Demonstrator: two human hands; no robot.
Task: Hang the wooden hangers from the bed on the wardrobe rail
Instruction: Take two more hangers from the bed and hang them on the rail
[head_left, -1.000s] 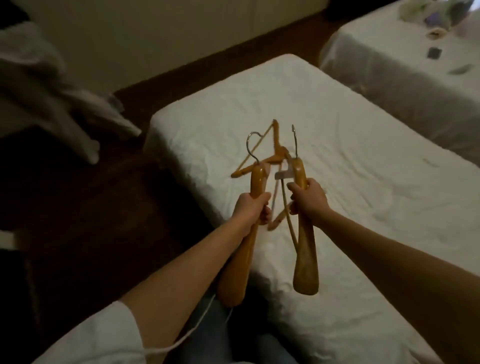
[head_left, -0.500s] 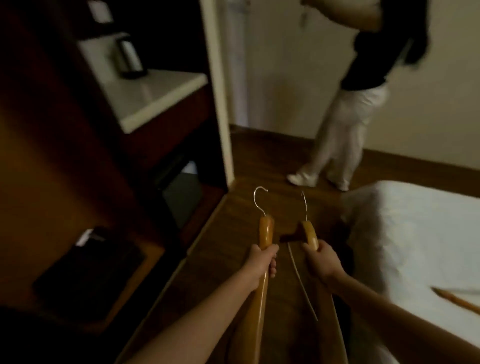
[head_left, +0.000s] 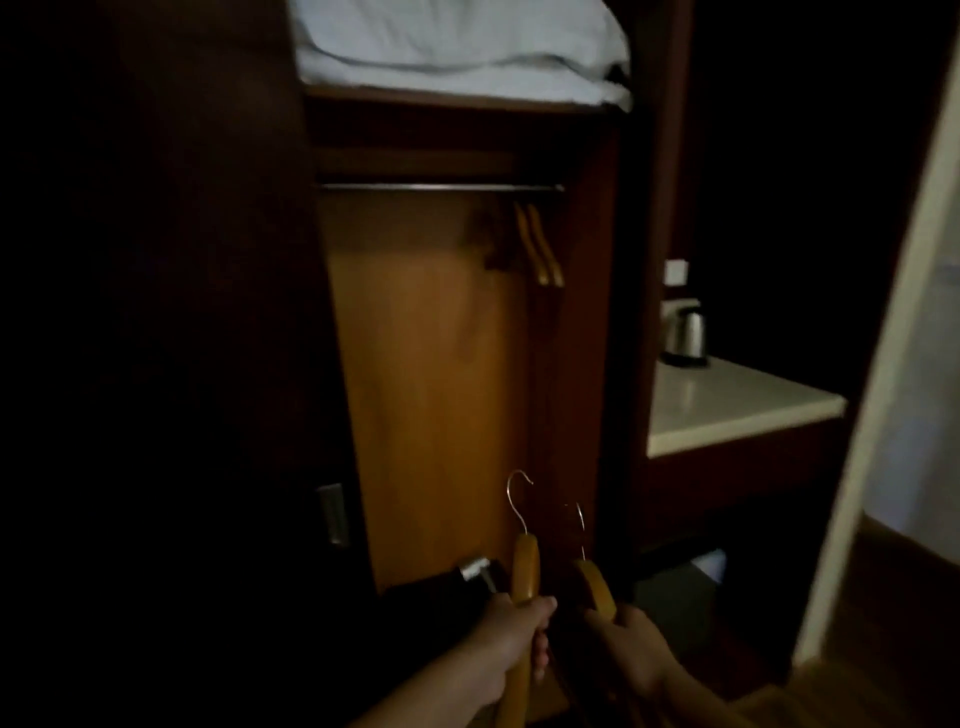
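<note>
Hangers (head_left: 524, 569) stood hook-up, one clenched in each grip, left (head_left: 511, 642) and right (head_left: 631, 649), well below the rail (head_left: 441, 187).

At the top centre of the frame, folded bedding (head_left: 457, 49) lies on a shelf (head_left: 452, 100); the rail (head_left: 441, 187) runs below it, with two hangers (head_left: 540, 244) at its right end. A kettle (head_left: 683, 332) stands on the desk (head_left: 727, 410) at centre right. At bottom centre, two hands hold hangers, hooks up.

Two hangers (head_left: 540, 244) on wardrobe rail (head_left: 441, 187)
</note>
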